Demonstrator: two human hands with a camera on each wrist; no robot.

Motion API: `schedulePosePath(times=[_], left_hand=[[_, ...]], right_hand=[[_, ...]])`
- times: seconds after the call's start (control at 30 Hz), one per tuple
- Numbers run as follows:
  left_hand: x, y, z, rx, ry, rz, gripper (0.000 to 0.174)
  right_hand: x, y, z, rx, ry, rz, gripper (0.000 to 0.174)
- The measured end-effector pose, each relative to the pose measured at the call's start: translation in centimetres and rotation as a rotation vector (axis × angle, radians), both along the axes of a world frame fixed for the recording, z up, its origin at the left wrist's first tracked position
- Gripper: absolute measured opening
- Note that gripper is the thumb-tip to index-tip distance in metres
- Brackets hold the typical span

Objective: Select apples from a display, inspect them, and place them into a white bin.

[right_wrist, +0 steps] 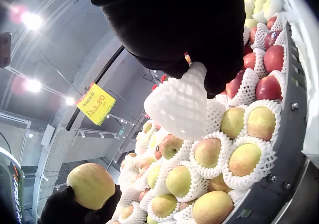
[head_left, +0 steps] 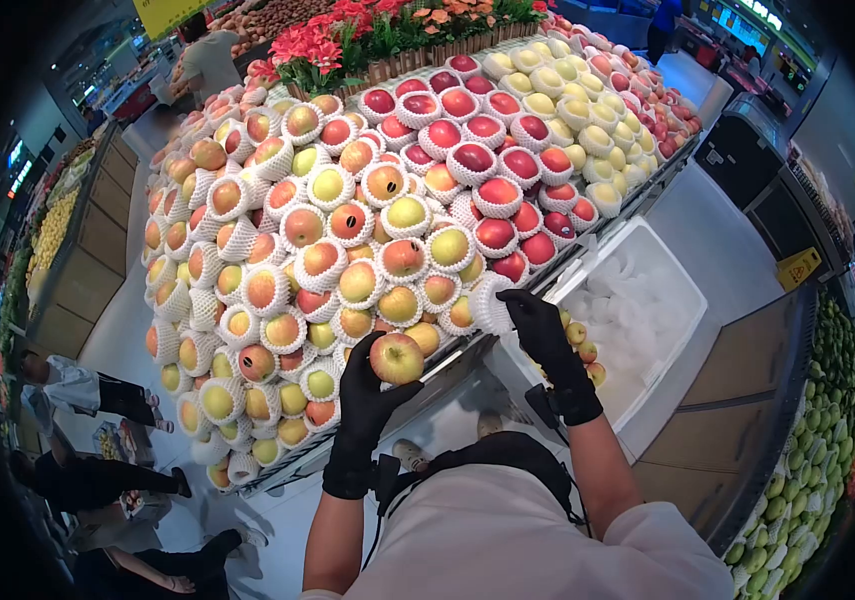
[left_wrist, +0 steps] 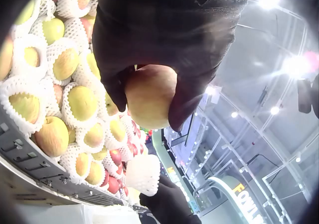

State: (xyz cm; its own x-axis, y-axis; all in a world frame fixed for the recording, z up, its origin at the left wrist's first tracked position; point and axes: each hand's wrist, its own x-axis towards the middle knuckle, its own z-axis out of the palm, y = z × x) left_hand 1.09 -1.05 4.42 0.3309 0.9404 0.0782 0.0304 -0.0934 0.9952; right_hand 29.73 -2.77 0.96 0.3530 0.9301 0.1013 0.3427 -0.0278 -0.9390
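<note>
I have the left hand (head_left: 364,396) gripping a bare apple (head_left: 397,358); on my feed the right hand (head_left: 540,335), right of that apple and apart from it, pinches a white foam net (head_left: 489,306), wider end roughly toward the apple.

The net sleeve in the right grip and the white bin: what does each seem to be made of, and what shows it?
Net sleeve: probably soft plastic foam, matt, judging by its puffy white lattice.
White bin: likely plastic or rigid foam, fairly smooth, going by its plain white walls.
</note>
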Motion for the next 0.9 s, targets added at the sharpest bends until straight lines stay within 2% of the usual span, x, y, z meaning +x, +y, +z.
schedulePosePath(times=[0.03, 0.1, 0.17, 0.2, 0.23, 0.3, 0.33, 0.47, 0.6, 0.67, 0.7, 0.77, 0.87, 0.9], left_hand=[[0.0, 0.0, 0.2, 0.042, 0.017, 0.010, 0.081], [-0.1, 0.2, -0.3, 0.086, 0.027, -0.013, 0.086], [0.1, 0.7, 0.0, 0.164, 0.077, -0.040, 0.088], [0.3, 0.8, 0.0, 0.083, 0.012, -0.041, 0.087], [0.4, 1.0, -0.2, 0.140, 0.031, -0.039, 0.087], [0.6, 1.4, -0.5, 0.253, 0.072, -0.036, 0.086], [0.8, 1.3, 0.0, 0.191, 0.004, -0.057, 0.084], [0.8, 2.4, 1.2, 0.150, 0.044, -0.221, 0.076], [1.1, 3.0, 1.4, 0.070, -0.020, -0.162, 0.073], [1.0, 3.2, 1.4, -0.117, -0.142, -0.136, 0.071], [0.9, 3.3, 1.3, -0.211, -0.204, -0.124, 0.071], [1.0, 3.5, 1.4, -0.167, -0.192, -0.108, 0.061], [1.3, 3.1, 2.4, -0.186, -0.191, -0.106, 0.051], [1.4, 3.1, 2.3, -0.165, -0.178, -0.102, 0.051]], right_hand=[[-0.6, 0.2, 0.7, -0.069, -0.039, 0.024, 0.027], [-2.0, 0.8, 0.9, 0.068, -0.175, 0.050, 0.033], [-3.4, 1.2, 1.9, 0.031, -0.074, 0.149, 0.045], [-4.1, 1.3, 2.1, 0.028, -0.151, 0.169, 0.046], [-4.8, 1.3, 2.6, 0.027, -0.228, 0.188, 0.048], [-6.1, 1.5, 3.4, 0.039, -0.189, 0.268, 0.048], [-6.7, 1.5, 4.0, 0.003, -0.113, 0.294, 0.047], [-8.1, 1.7, 3.8, -0.042, 0.049, 0.371, 0.043], [-7.9, 2.3, 1.7, 0.199, 0.009, 0.432, 0.042], [-7.9, 2.4, 1.9, 0.250, -0.032, 0.433, 0.043], [-8.1, 2.2, 2.6, 0.178, -0.022, 0.431, 0.044], [-8.7, 1.6, 4.6, 0.032, -0.003, 0.426, 0.046], [-9.8, 1.4, 5.7, -0.022, 0.250, 0.493, 0.052], [-9.8, 1.4, 5.5, -0.034, 0.242, 0.489, 0.053]])
